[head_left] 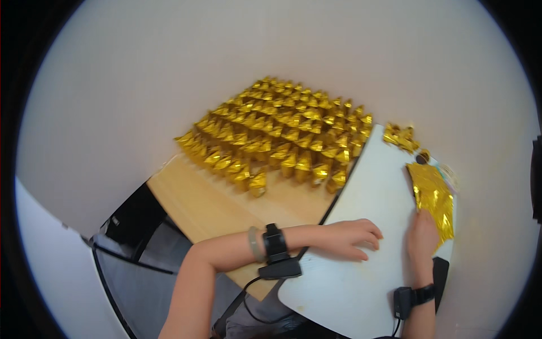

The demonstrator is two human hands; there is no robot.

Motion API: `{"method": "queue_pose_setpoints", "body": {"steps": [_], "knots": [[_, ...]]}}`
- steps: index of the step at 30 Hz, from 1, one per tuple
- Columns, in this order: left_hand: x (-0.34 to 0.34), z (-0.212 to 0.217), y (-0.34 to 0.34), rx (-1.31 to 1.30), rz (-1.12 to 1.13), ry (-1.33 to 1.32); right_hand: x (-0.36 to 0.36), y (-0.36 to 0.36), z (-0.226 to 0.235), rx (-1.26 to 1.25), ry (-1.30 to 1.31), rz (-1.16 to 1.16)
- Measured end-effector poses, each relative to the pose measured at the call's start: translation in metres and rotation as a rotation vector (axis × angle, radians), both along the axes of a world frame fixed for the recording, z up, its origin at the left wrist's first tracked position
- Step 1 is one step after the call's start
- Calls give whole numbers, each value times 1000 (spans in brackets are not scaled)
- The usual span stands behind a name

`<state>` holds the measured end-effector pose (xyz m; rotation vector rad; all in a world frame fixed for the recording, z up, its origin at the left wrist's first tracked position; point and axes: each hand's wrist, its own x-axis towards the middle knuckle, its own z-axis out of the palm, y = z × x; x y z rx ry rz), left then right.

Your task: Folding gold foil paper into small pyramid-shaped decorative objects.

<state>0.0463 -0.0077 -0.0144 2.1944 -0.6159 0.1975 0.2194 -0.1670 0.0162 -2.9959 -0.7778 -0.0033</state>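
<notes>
My left hand [351, 238] rests over the white tabletop [344, 282], its fingers loosely bent and apart, with nothing in them. At the right, my right hand [423, 233] is closed at the lower left edge of a stack of shiny gold foil sheets [433, 195], seemingly pinching a sheet; its fingertips are partly hidden. To the left and farther back, rows of folded gold foil pieces [282, 127] stand close together on a wooden table [197, 186]. Several smaller gold foil pieces [401, 137] lie at the far end of the white tabletop.
A small dark round item [423, 156] sits beyond the foil stack, with a clear roll-like item [447, 176] beside it. Pale walls [271, 39] border the far side. Black bands with cabled boxes [280, 268] are strapped to my wrists. A black chair-like object [135, 220] stands at lower left.
</notes>
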Motion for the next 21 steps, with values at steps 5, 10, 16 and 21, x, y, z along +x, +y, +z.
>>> {"method": "queue_pose_setpoints", "body": {"steps": [5, 10, 16, 21], "knots": [[-13, 26, -5, 78, 202, -192, -5, 5, 5, 809, -415, 824], [-13, 26, -7, 125, 306, -540, -24, -2, 13, 1335, 556, 395], [-7, 16, -7, 321, 325, -414, -9, 0, -6, 1045, 592, 253], [-10, 8, -8, 505, 287, -33, -17, 2, -11, 640, -45, 641]]}}
